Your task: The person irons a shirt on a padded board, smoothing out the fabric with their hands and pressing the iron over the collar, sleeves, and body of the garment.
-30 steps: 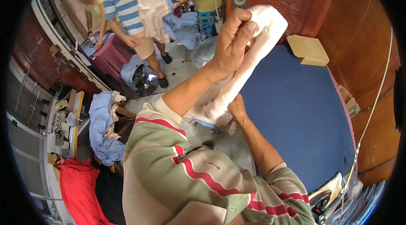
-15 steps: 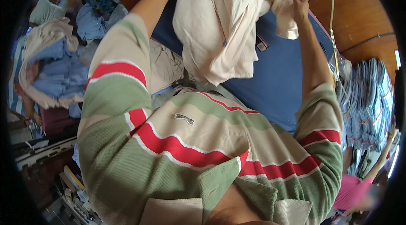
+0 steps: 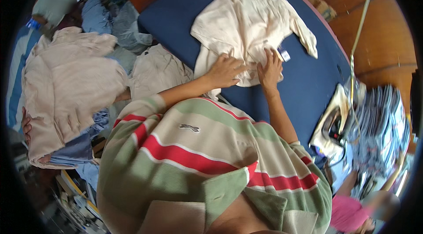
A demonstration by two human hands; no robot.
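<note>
A cream long-sleeved shirt (image 3: 251, 18) lies loosely spread on a dark blue padded table (image 3: 304, 84), one sleeve reaching to the right. My left hand (image 3: 225, 71) rests on the near left part of the shirt, its fingers stretched over the cloth. On the near right part lies my right hand (image 3: 269, 70), fingers extended and a little apart. Both palms face down over wrinkled fabric. Just beyond my right fingertips, a small white tag (image 3: 285, 55) sticks out from the shirt's edge.
An iron (image 3: 335, 130) with a hose stands at the right, near stacked folded blue garments (image 3: 381, 124). To the left, a co-worker holds a cream garment (image 3: 72, 88). Another crumpled cream garment (image 3: 158, 67) lies beside the table. A person in pink (image 3: 350, 214) is at lower right.
The shirt has come down from my raised hands and now lies on the blue table. Both hands have moved nearer to me and together. The co-worker's cream garment at left is now spread out.
</note>
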